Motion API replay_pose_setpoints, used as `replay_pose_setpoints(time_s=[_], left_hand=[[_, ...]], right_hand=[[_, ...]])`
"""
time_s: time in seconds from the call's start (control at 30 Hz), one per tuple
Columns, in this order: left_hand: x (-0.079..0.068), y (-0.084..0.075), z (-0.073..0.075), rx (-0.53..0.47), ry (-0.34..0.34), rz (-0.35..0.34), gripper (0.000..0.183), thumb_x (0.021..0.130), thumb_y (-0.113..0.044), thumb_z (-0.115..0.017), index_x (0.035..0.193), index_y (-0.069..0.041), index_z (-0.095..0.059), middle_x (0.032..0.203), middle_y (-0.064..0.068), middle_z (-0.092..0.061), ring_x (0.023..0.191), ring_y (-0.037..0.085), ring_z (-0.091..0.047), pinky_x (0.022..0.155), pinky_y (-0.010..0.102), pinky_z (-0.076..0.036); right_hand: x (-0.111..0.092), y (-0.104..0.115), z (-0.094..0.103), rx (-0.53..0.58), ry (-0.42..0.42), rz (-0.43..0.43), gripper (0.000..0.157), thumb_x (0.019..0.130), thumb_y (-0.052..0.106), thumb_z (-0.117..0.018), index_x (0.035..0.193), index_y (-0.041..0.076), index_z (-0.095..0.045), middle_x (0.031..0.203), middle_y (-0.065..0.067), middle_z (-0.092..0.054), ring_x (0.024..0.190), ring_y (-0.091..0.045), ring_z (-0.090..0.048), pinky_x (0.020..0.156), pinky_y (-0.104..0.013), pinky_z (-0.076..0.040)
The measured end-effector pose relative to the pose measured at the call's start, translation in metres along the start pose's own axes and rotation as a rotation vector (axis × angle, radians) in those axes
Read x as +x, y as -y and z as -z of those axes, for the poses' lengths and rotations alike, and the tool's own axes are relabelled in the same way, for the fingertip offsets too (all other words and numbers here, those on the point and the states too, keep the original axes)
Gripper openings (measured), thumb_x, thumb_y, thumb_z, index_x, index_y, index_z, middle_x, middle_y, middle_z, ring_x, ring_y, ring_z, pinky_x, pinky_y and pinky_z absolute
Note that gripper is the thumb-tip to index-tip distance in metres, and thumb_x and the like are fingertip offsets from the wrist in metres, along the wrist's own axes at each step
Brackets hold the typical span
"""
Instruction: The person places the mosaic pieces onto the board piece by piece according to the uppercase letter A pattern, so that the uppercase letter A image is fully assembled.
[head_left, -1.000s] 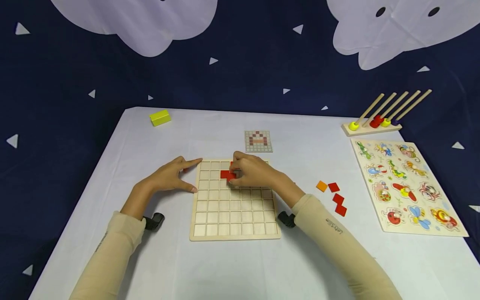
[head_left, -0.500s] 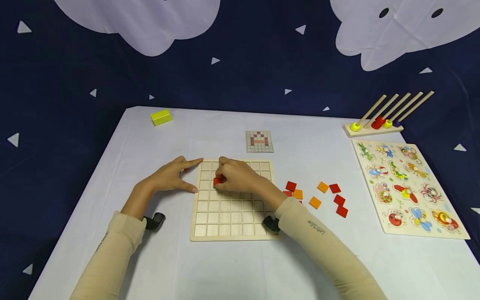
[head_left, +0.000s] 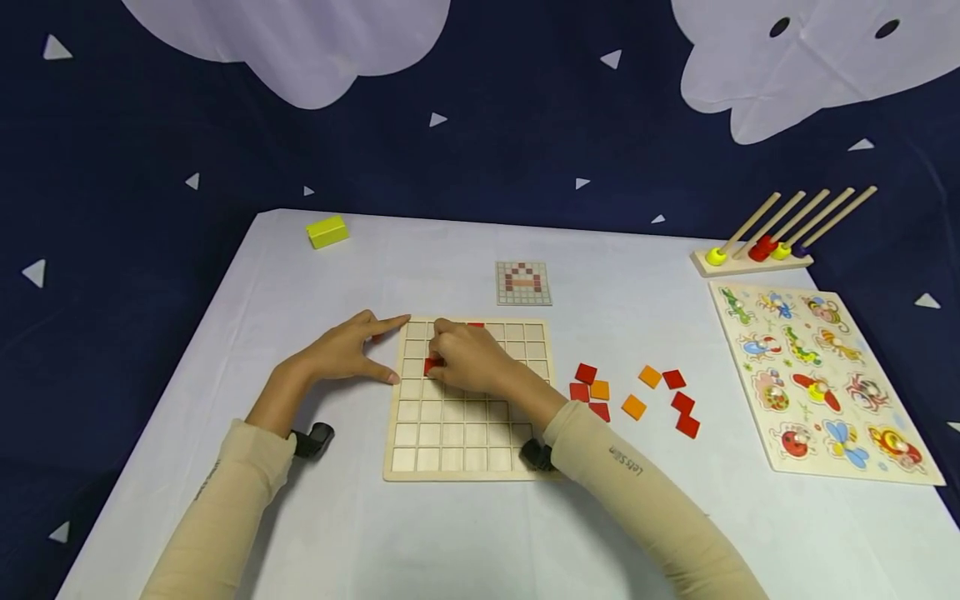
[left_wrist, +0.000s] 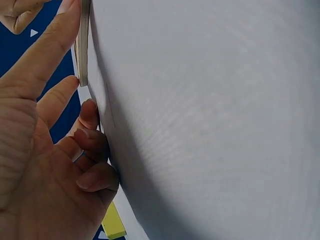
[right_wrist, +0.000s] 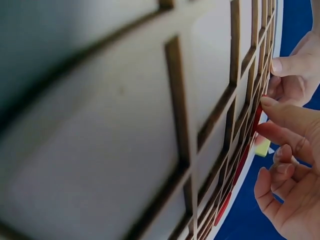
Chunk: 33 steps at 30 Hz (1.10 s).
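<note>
In the head view a pale wooden grid board (head_left: 430, 434) lies flat on the table. My right hand (head_left: 474, 360) is over its upper left part and pinches a red square tile (head_left: 430, 367) between thumb and index finger, low at the grid. The right wrist view shows this tile (right_wrist: 258, 113) on edge at the thumb tip, with more red tiles (right_wrist: 223, 209) lying in the board. My left hand (head_left: 339, 350) touches the board's left side: index fingertip at the top corner, thumb lower down. Its other fingers are bent under the palm. Part of the board is hidden by my right hand.
Loose red tiles (head_left: 673, 379) and orange tiles (head_left: 633, 407) lie right of the board. Behind it is a small patterned grid card (head_left: 523, 284). A yellow block (head_left: 327, 232) stands back left; a peg stand (head_left: 750, 262) and an insect puzzle board (head_left: 825, 379) are at right.
My right hand has moved left across the board from the placed red tiles and now works at a cell further left and lower. My left hand has stayed at the board's edge.
</note>
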<state>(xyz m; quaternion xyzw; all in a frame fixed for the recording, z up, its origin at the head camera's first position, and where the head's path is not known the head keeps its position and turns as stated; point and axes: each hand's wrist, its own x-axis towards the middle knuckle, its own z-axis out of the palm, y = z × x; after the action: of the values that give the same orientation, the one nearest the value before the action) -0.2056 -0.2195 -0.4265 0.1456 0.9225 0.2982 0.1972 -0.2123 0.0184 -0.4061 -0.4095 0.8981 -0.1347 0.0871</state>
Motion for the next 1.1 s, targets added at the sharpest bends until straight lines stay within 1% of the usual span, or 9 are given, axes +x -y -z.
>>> replay_pose_setpoints(time_s=[0.17, 0.37, 0.5, 0.6, 0.73, 0.87, 1.0, 1.1], left_hand=[[0.000, -0.001, 0.000, -0.004, -0.003, -0.004, 0.101, 0.069, -0.043, -0.089, 0.154, -0.024, -0.038, 0.098, 0.005, -0.041, 0.082, 0.020, -0.038, 0.077, 0.036, -0.034], [0.001, -0.002, 0.000, 0.003, -0.008, -0.009, 0.101, 0.069, -0.043, -0.089, 0.154, -0.023, -0.038, 0.099, 0.006, -0.043, 0.083, 0.020, -0.039, 0.077, 0.036, -0.035], [0.000, -0.002, 0.000, 0.005, -0.009, -0.004, 0.101, 0.069, -0.044, -0.089, 0.154, -0.023, -0.038, 0.099, 0.006, -0.044, 0.084, 0.020, -0.039, 0.078, 0.036, -0.035], [-0.001, -0.002, 0.000, 0.003, -0.014, 0.000, 0.101, 0.068, -0.043, -0.089, 0.154, -0.024, -0.038, 0.100, 0.006, -0.044, 0.086, 0.020, -0.040, 0.080, 0.037, -0.035], [-0.001, -0.003, -0.001, 0.008, -0.017, 0.008, 0.102, 0.068, -0.043, -0.090, 0.154, -0.023, -0.039, 0.100, 0.006, -0.045, 0.087, 0.020, -0.041, 0.079, 0.036, -0.036], [0.000, -0.003, -0.001, 0.020, -0.022, 0.013, 0.102, 0.067, -0.042, -0.090, 0.153, -0.022, -0.039, 0.099, 0.006, -0.045, 0.087, 0.020, -0.040, 0.078, 0.035, -0.036], [0.002, -0.003, -0.001, 0.023, -0.020, 0.012, 0.102, 0.067, -0.042, -0.091, 0.153, -0.021, -0.039, 0.099, 0.006, -0.044, 0.087, 0.020, -0.040, 0.079, 0.036, -0.035], [0.001, -0.003, -0.001, 0.023, -0.015, 0.010, 0.103, 0.068, -0.042, -0.090, 0.154, -0.021, -0.039, 0.099, 0.006, -0.044, 0.087, 0.020, -0.040, 0.078, 0.036, -0.035]], right_hand=[[-0.001, 0.002, -0.002, 0.009, -0.001, -0.038, 0.016, 0.089, 0.025, -0.076, 0.085, 0.010, -0.073, 0.092, -0.002, -0.057, 0.073, -0.011, -0.055, 0.066, -0.026, -0.049], [-0.001, 0.001, -0.004, 0.034, 0.004, -0.082, 0.018, 0.088, 0.027, -0.077, 0.085, 0.011, -0.069, 0.092, -0.002, -0.055, 0.072, -0.013, -0.052, 0.065, -0.027, -0.046], [-0.003, 0.000, -0.002, 0.029, 0.001, -0.081, 0.022, 0.088, 0.032, -0.076, 0.090, 0.011, -0.070, 0.094, -0.003, -0.055, 0.072, -0.013, -0.053, 0.064, -0.028, -0.047], [-0.008, -0.003, 0.003, 0.037, -0.016, -0.069, 0.024, 0.088, 0.032, -0.076, 0.096, 0.009, -0.073, 0.095, -0.004, -0.056, 0.073, -0.013, -0.053, 0.065, -0.028, -0.048], [-0.020, -0.014, 0.012, 0.070, -0.031, -0.087, 0.026, 0.090, 0.026, -0.075, 0.106, 0.006, -0.074, 0.098, -0.006, -0.057, 0.077, -0.015, -0.055, 0.069, -0.030, -0.049], [-0.037, -0.031, 0.019, 0.108, -0.045, -0.142, 0.032, 0.089, 0.025, -0.075, 0.113, 0.004, -0.073, 0.100, -0.007, -0.057, 0.080, -0.017, -0.058, 0.072, -0.031, -0.051], [-0.056, -0.048, 0.023, 0.120, -0.087, -0.199, 0.032, 0.088, 0.025, -0.076, 0.111, 0.003, -0.073, 0.097, -0.007, -0.057, 0.079, -0.018, -0.055, 0.070, -0.032, -0.050], [-0.070, -0.059, 0.025, 0.118, -0.122, -0.246, 0.029, 0.087, 0.025, -0.077, 0.107, 0.004, -0.074, 0.095, -0.007, -0.057, 0.079, -0.018, -0.055, 0.070, -0.034, -0.049]])
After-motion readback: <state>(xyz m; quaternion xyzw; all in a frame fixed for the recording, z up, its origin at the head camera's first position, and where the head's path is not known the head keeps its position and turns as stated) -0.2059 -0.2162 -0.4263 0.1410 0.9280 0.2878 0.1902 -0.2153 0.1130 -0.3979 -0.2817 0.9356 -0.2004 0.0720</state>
